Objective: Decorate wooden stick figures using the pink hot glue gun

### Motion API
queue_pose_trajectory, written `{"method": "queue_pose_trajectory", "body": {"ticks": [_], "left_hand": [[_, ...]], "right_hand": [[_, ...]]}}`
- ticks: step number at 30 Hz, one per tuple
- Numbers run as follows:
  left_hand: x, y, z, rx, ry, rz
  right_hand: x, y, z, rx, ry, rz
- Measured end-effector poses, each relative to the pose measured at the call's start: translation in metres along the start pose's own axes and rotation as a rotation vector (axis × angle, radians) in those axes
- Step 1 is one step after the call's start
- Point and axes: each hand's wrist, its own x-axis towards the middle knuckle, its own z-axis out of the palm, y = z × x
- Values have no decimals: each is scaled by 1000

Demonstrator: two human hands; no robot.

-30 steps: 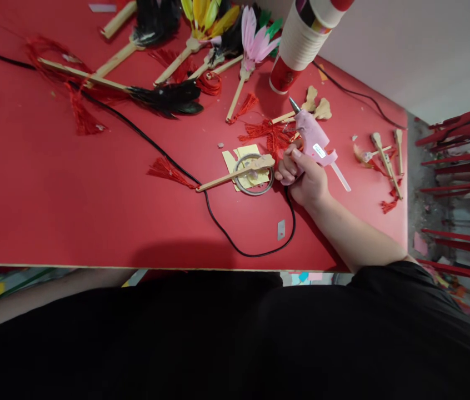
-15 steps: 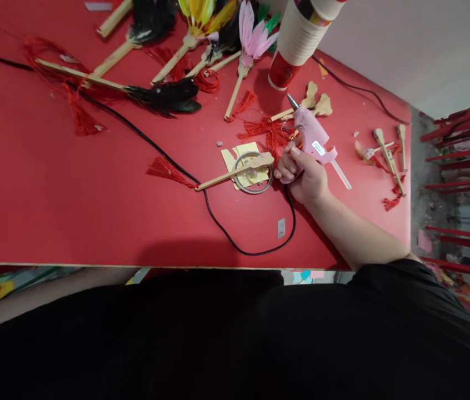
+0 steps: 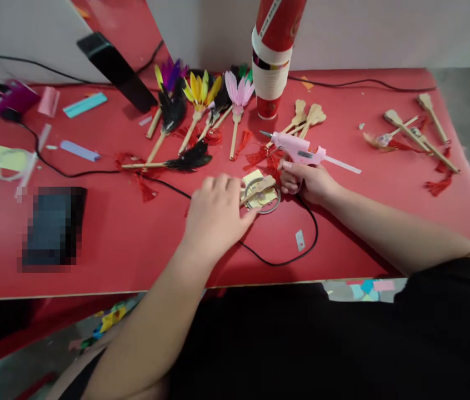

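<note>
My right hand (image 3: 301,180) is wrapped round the grip of a pink hot glue gun (image 3: 297,148), its metal nozzle pointing left and a clear glue stick out of its back. My left hand (image 3: 218,208) is closed over the handle of a wooden stick (image 3: 262,188) with a flared end; its fingertips are hidden. The flared end lies over a grey ring (image 3: 277,205), which surrounds yellow paper (image 3: 252,176). Just beyond the glue gun are red tassels (image 3: 255,159) and bare wooden sticks (image 3: 313,115).
Feathered sticks (image 3: 239,91) and stacked paper cups (image 3: 271,83) stand towards the back. A black cable (image 3: 260,258) loops near a small metal blade (image 3: 300,240). More wooden sticks (image 3: 410,130) lie right; a pixelated dark object (image 3: 54,228) lies left of the red table (image 3: 135,266).
My left hand has come up from below the table edge onto the wooden stick. The glue gun's nozzle now points more to the left. The view has shifted and turned, showing more on the left.
</note>
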Motion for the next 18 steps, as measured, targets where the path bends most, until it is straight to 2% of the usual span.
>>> {"method": "queue_pose_trajectory", "body": {"ticks": [3,5,9,13,15,18], "left_hand": [[9,2,2,29,-86,-71],[17,1,3,-80,-103,-97],[35,0,10,-491,33,-92],[41,4,33,-1043,18,-97],[39,5,42,-1184,-13,-96],[35,4,49,-1266,-37,-126]], "right_hand": [[4,-3,-6,-14,0,-32],[5,-3,-9,1,-19,-49],[10,-3,-21,-34,-33,-132],[17,-3,-37,-216,-39,-207],[17,-3,-42,-270,-38,-217],[12,-3,-42,-394,-37,-195]]}}
